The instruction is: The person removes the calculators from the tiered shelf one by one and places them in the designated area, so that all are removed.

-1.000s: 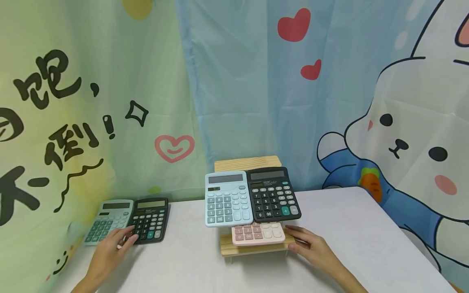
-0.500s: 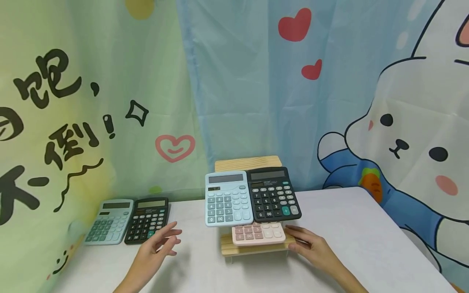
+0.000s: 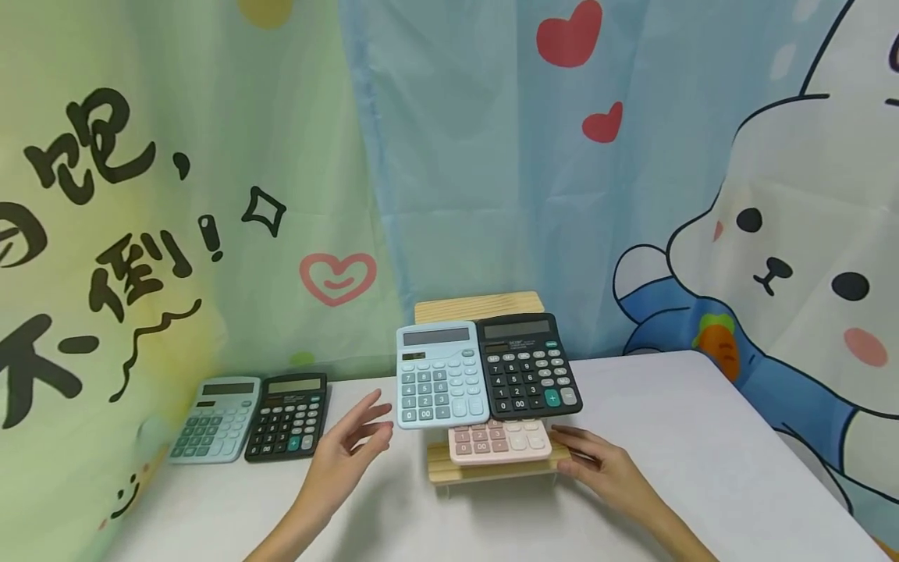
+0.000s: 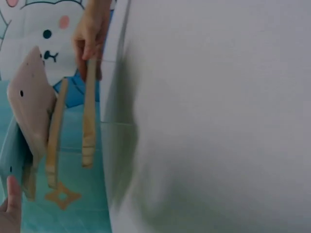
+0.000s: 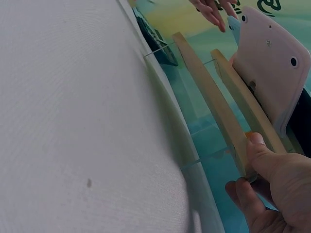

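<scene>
A: Right side of the stand, and there's the right hand, thumb and fingers gripping one end of the front slat on a pale wooden slatted stand!

B: And the left hand?

A: Nothing in its grasp! Fingers stretched out, slightly bent, just beside a light blue rectangular calculator. The head view shows a sliver of space between them; from the left wrist, whether a fingertip meets the edge, nobody can tell.

B: Where does that light blue one sit?

A: Up on the stand, leaning back, face to the front, its right side against a black calculator with one green key. Below them, a pale pink calculator with dusty-rose keys, its top half hidden behind the pair, its lower keys showing above the front slat. Both wrist views catch its plain pink back, tilted!

B: What about the far left of the table?

A: Two more, side by side! A pale blue-green calculator with darker number keys, and right next to it a second black calculator, both well apart from the stand on the white tablecloth.

B: And behind it all?

A: A green-and-blue printed curtain, red hearts up high, a big white cartoon rabbit on the right!
</scene>
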Available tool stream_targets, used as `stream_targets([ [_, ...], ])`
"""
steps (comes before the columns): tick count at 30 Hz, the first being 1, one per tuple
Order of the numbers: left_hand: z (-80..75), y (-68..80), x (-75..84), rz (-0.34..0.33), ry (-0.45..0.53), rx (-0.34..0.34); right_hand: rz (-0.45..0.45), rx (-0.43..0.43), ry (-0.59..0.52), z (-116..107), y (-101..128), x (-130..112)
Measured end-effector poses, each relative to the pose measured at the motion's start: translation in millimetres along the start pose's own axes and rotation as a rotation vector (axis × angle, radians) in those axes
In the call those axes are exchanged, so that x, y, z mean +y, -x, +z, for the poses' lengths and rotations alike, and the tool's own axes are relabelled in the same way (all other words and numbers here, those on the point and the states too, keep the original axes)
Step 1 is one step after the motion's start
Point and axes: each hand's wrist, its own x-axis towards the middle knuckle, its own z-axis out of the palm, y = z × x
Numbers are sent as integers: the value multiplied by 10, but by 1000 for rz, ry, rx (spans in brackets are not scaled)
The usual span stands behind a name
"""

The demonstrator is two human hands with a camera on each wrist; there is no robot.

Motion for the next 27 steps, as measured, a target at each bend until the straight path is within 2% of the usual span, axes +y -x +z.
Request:
stream_targets([
  [4, 118, -133, 22, 12, 54, 3, -29, 1, -6, -5, -16, 7],
  [8, 200, -196, 8, -1, 86, 5, -21, -5, -15, 4, -19, 6],
  [16, 300, -198, -40, 7, 75, 33, 24, -1, 32, -14, -21, 7],
  [23, 336, -195, -77, 32, 125, 37, 27, -5, 1, -37, -14, -7],
  [27, 312, -153, -95, 14, 79, 68, 8, -5, -22, -4, -5, -9],
])
